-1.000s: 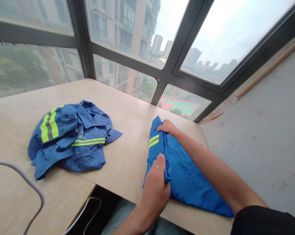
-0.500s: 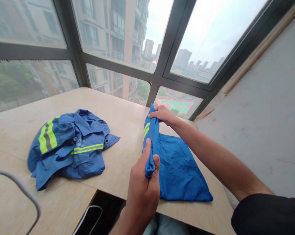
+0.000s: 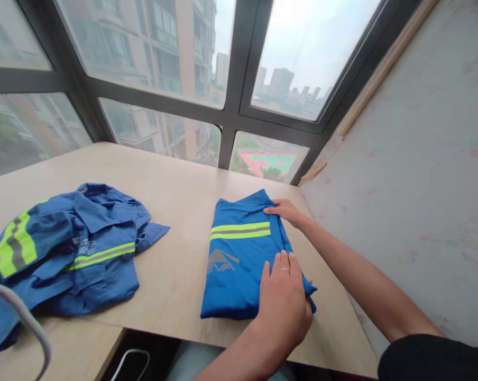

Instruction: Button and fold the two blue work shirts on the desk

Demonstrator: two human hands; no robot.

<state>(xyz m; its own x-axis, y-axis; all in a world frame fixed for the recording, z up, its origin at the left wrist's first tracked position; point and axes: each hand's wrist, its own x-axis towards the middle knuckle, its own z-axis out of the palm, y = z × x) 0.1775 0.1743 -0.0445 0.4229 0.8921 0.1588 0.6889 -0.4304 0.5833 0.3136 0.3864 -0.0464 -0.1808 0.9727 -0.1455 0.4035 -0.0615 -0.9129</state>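
A blue work jacket [image 3: 239,267], folded into a rough rectangle, lies on the table in front of me. It carries a yellow-and-grey reflective band and a grey printed logo. My left hand [image 3: 284,291], with a ring on one finger, rests flat on its near right part, fingers stretched out. At the far right edge, my right hand [image 3: 284,210] has its thumb over the cloth; its other fingers are partly hidden behind the edge. A second blue work jacket [image 3: 104,222], crumpled and with similar bands, lies to the left, touched by neither hand.
The pale tabletop [image 3: 175,211] runs up to the grey-framed windows [image 3: 227,127]. A papered wall [image 3: 405,174] stands close on the right. A grey cable [image 3: 28,317] curves at the lower left, and a dark gap [image 3: 152,344] opens below the table's front edge.
The raised jacket flap has been laid down over the rest, its reflective band and logo now facing up. My left hand has gone from gripping the flap to lying flat. The view has swung right.
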